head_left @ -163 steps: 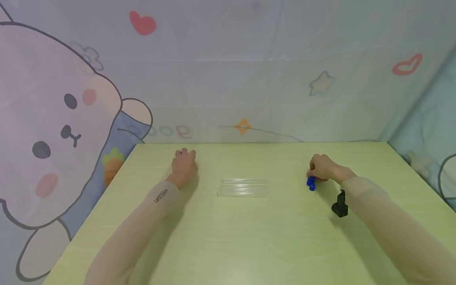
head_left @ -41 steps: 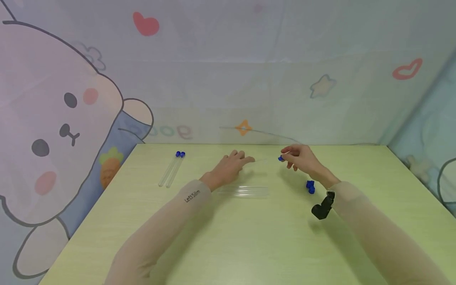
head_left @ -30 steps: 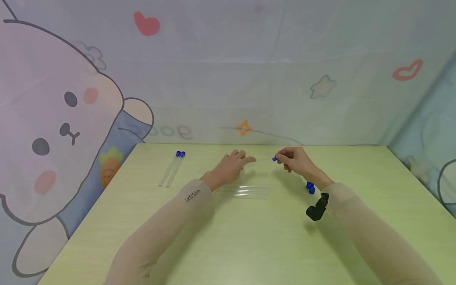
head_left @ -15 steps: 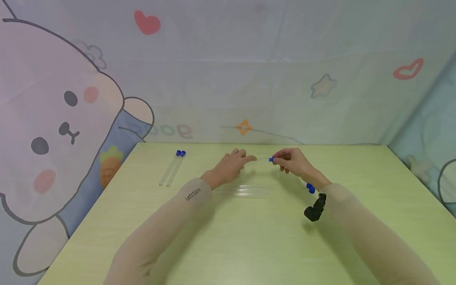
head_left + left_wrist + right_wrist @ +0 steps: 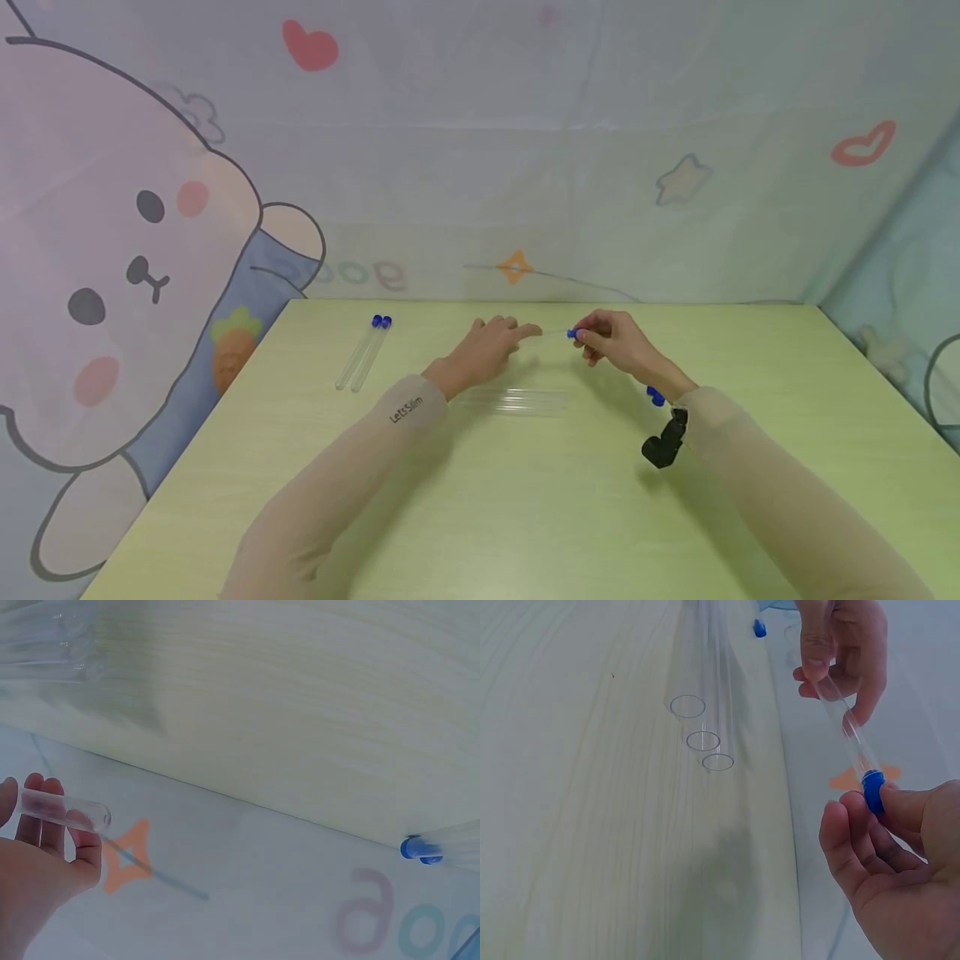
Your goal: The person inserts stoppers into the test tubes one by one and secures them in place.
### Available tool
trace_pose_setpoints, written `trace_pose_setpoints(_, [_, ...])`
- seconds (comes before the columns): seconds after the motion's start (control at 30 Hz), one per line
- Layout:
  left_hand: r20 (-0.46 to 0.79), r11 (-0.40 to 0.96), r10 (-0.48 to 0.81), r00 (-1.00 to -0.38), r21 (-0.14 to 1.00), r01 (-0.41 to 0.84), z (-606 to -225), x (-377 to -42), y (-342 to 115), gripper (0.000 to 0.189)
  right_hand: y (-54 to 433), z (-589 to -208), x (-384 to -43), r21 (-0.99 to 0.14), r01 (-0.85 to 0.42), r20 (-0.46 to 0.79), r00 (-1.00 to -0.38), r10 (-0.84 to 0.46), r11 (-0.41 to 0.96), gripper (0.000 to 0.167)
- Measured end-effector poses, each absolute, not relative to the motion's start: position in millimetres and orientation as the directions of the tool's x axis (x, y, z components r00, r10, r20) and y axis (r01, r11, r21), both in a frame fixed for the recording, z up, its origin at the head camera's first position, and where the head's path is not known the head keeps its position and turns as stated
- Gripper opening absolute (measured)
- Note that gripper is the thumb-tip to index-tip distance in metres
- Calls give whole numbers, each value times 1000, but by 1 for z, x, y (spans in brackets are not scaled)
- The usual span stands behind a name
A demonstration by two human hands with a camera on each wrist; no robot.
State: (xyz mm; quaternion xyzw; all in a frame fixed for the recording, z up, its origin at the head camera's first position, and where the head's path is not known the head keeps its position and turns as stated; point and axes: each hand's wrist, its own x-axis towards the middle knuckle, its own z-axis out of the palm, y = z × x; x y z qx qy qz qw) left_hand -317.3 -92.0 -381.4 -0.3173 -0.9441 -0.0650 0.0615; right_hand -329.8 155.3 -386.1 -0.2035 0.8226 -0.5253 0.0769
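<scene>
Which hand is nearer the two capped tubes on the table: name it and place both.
Left. The left hand is to the right of the capped tubes, apart from them; the right hand is farther right, pinching a blue cap.

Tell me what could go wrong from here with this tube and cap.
The blue cap, pinched by the right hand at the end of the clear tube, might seat crookedly. The left hand could lose its grip under pushing. The loose caps near the right sleeve might get knocked.
</scene>
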Motion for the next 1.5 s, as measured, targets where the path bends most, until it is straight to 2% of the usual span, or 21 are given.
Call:
trace_pose_setpoints(0.27, [261, 730, 596, -760, 219, 647, -383, -321, -88, 41, 154, -386, -326, -919, -242, 111, -916, -385, 311, 23])
trace_pose_setpoints(0.43, [286, 692, 610, -739, 264, 672, -383, -321, -88, 39, 154, -386, -324, -929, -236, 115, -917, -382, 286, 25])
trace_pose_setpoints(1.13, [301, 699, 601, -741, 251, 669, -379, -314, -87, 37, 152, -381, -320, -960, -186, 95, -919, -382, 208, 27])
trace_pose_setpoints(1.5, [299, 672, 590, -750, 332, 662, -374, -312, -88, 30, 153, -376, -326, -942, -180, 64, -925, -375, 283, 31])
